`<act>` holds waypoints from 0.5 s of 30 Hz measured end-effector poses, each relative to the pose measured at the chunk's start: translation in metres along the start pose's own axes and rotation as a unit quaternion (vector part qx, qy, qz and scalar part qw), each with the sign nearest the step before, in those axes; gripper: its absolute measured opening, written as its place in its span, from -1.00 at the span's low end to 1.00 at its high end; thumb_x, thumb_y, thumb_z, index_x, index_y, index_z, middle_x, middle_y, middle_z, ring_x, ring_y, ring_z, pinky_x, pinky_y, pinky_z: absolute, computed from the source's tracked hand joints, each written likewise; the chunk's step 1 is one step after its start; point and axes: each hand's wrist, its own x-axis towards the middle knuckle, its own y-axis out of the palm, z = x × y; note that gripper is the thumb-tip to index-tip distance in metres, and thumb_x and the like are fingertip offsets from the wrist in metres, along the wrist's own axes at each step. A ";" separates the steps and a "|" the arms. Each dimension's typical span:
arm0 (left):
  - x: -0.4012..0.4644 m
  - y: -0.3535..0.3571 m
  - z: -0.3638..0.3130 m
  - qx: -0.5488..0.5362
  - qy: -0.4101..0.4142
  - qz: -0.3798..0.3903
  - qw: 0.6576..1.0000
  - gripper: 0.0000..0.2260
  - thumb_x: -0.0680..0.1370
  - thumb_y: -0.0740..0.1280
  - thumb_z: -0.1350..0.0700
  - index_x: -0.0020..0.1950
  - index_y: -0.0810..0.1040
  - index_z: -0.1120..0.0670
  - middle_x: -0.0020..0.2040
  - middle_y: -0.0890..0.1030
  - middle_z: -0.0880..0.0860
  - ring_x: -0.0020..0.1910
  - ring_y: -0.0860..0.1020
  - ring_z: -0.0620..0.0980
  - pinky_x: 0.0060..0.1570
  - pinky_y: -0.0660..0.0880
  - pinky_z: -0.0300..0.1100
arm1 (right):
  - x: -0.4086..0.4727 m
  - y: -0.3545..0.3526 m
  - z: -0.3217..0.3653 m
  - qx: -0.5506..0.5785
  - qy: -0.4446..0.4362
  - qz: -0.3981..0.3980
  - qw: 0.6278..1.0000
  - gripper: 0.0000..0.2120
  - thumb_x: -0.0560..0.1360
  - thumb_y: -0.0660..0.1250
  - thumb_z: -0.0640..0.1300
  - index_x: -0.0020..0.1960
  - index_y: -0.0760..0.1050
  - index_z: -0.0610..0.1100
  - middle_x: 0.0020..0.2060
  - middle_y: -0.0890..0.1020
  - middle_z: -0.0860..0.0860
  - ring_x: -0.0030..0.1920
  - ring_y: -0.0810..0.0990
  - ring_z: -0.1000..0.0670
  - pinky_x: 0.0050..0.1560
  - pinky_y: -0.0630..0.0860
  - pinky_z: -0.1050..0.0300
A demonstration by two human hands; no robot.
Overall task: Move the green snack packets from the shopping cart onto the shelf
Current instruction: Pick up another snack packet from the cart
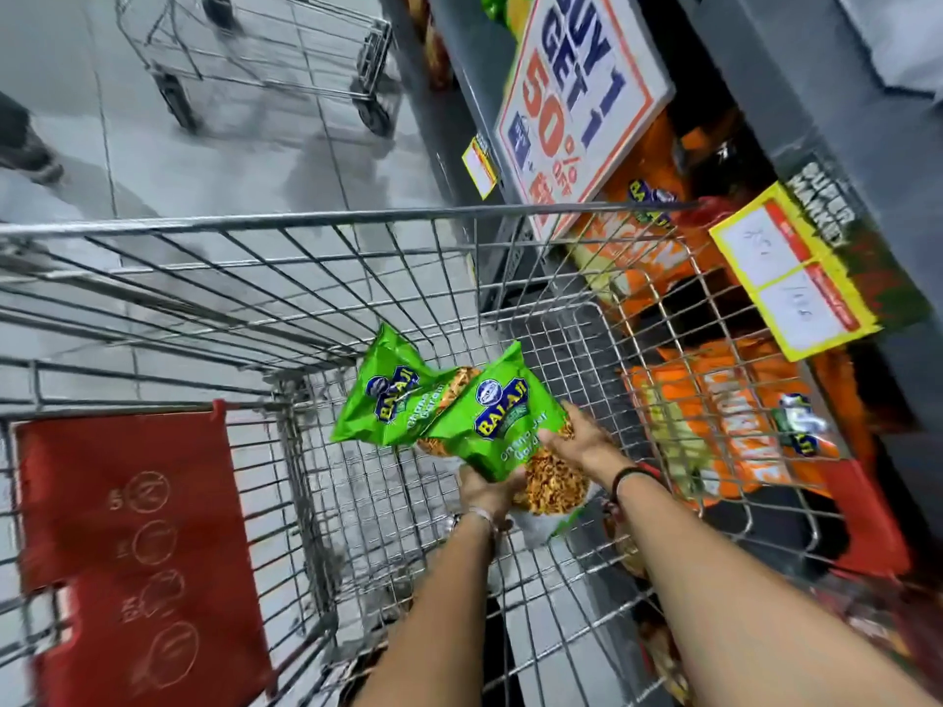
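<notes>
Left hand [485, 489]: fingers closed on the near edge of a green snack packet [497, 426].
Right hand [576, 438]: fingers closed on the same packet's right side.
Second green packet [388, 395]: lain partly under the first, inside the shopping cart [306, 216].
Shelf [796, 94]: seen beside the cart's right side, stocked with orange packets [724, 400].

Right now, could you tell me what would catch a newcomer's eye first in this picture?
Two bright green snack packets sit low in the wire shopping cart, with the left hand and right hand gripping the nearer one. To the right, a large "Buy 1 Get 1 50% off" sign hangs over shelves of orange packets.
</notes>
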 end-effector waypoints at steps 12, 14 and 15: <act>-0.101 -0.032 -0.070 0.052 0.167 0.065 0.982 -0.49 0.44 0.36 0.23 0.35 0.28 0.21 0.31 0.45 0.21 0.15 0.47 0.08 0.25 0.35 0.02 | -0.126 -0.045 0.038 0.184 -0.104 -0.089 0.973 -0.52 0.47 0.32 -0.05 0.28 0.32 -0.29 0.26 0.49 -0.21 0.24 0.47 -0.09 -0.02 0.41 0.31; -0.129 -0.037 -0.082 0.065 0.203 0.094 0.973 -0.49 0.45 0.35 0.24 0.35 0.27 0.23 0.26 0.49 0.23 0.04 0.47 0.01 0.24 0.36 0.12 | -0.158 -0.053 0.049 0.205 -0.122 -0.150 0.960 -0.53 0.46 0.33 -0.07 0.26 0.35 -0.31 0.25 0.50 -0.23 0.22 0.48 -0.10 0.03 0.41 0.24; -0.147 -0.037 -0.088 0.061 0.227 0.112 0.965 -0.50 0.45 0.34 0.26 0.35 0.26 0.24 0.20 0.52 0.22 0.02 0.46 0.02 0.22 0.39 0.10 | -0.179 -0.058 0.054 0.220 -0.136 -0.179 0.949 -0.57 0.46 0.33 -0.09 0.22 0.38 -0.31 0.21 0.53 -0.24 0.14 0.50 -0.06 -0.07 0.38 0.27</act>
